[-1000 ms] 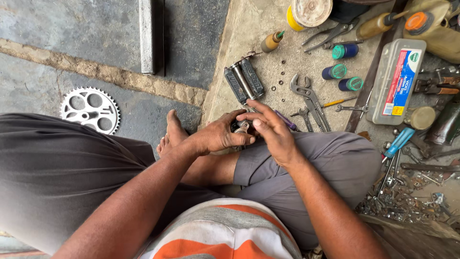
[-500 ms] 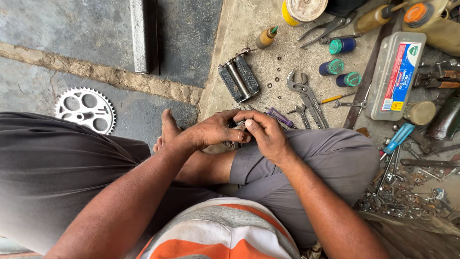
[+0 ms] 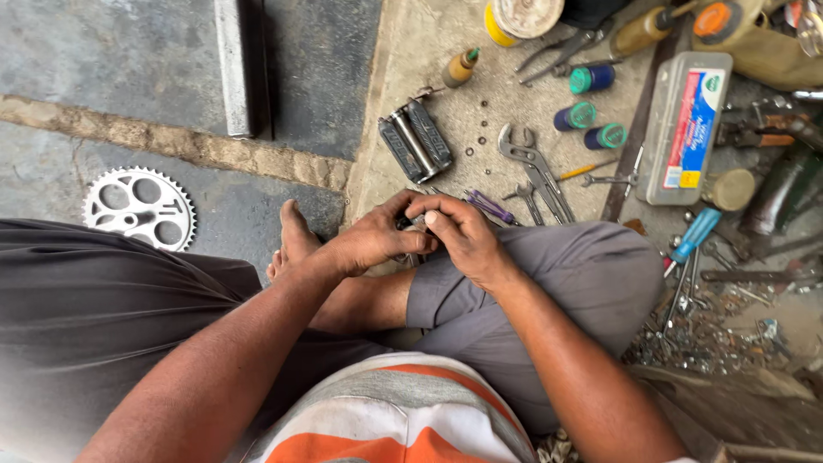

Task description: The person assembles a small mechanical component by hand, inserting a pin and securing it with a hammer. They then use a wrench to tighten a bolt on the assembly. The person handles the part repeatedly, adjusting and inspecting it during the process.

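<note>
I sit cross-legged on the ground. My left hand and my right hand meet above my knee, both closed around a small dark metal part that shows only as a sliver between the fingers. Most of that part is hidden by my fingers. Just beyond my hands lies a black bicycle pedal on the concrete.
A toothed chainring lies at the left. A metal bar lies at the top. To the right are a pipe wrench, spanners, small teal-capped bottles, a clear plastic box, a blue screwdriver and scattered small hardware.
My hands have stayed together on the small part; the fingers have shifted slightly. The view has drifted a little.
</note>
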The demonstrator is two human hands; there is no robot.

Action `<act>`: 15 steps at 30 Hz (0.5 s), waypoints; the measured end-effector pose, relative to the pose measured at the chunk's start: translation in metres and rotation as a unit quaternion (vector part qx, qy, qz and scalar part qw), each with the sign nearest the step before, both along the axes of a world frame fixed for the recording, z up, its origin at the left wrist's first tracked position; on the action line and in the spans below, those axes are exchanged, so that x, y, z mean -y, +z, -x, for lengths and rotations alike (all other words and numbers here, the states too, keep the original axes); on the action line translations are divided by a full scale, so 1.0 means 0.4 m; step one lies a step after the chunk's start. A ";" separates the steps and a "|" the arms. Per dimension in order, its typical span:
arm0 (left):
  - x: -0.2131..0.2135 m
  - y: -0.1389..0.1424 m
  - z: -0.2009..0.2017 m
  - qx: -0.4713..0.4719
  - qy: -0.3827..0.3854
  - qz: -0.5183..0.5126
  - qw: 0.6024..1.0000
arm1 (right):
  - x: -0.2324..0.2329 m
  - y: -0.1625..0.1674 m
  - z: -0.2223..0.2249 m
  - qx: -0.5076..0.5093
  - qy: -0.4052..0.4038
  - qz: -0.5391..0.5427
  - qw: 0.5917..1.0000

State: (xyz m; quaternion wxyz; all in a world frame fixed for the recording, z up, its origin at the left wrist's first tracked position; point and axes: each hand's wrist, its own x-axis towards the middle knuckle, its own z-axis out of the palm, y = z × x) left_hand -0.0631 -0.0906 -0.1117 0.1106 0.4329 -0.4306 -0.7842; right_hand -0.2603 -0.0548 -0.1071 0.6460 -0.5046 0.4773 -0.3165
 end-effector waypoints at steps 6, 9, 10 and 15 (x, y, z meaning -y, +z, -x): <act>-0.047 -0.001 -0.018 -0.009 0.016 -0.008 1.000 | -0.036 0.015 -0.017 -0.039 0.018 0.012 0.999; -0.096 0.024 -0.037 -0.043 0.060 0.014 0.997 | -0.072 0.036 -0.056 -0.077 0.005 0.067 0.995; -0.113 0.039 -0.044 -0.059 0.077 0.021 0.995 | -0.085 0.050 -0.070 -0.089 -0.007 0.084 0.993; -0.214 0.152 -0.080 0.076 0.050 0.256 0.962 | -0.171 0.174 -0.101 -0.056 -0.033 0.041 0.997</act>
